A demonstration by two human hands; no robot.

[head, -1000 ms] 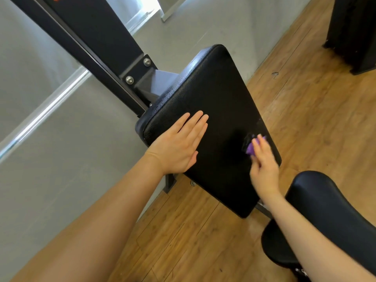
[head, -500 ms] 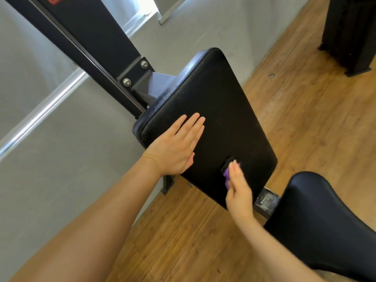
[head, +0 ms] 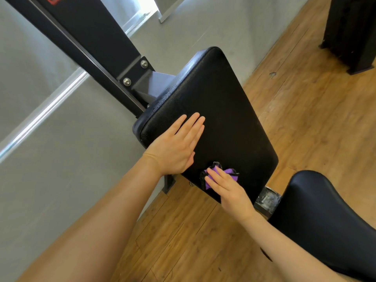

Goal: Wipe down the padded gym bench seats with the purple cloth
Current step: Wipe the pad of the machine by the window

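Note:
A black padded bench pad (head: 227, 110) tilts up in the middle of the view, bolted to a black steel frame (head: 97, 41). My left hand (head: 175, 147) lies flat on the pad's near left part, fingers straight and together. My right hand (head: 227, 190) presses the small purple cloth (head: 230, 172) with black trim against the pad's lower edge, fingers straight over it. A second black padded seat (head: 325, 216) sits at the lower right, partly behind my right forearm.
A grey wall with a metal rail (head: 42, 112) runs along the left. Wooden floor (head: 305, 110) spreads to the right and below. A black machine base (head: 352, 33) stands at the top right. A worn metal bracket (head: 268, 200) joins pad and seat.
My right hand has slid the cloth from the pad's right edge down and left along its lower edge, toward my left hand. My left hand has stayed flat on the pad.

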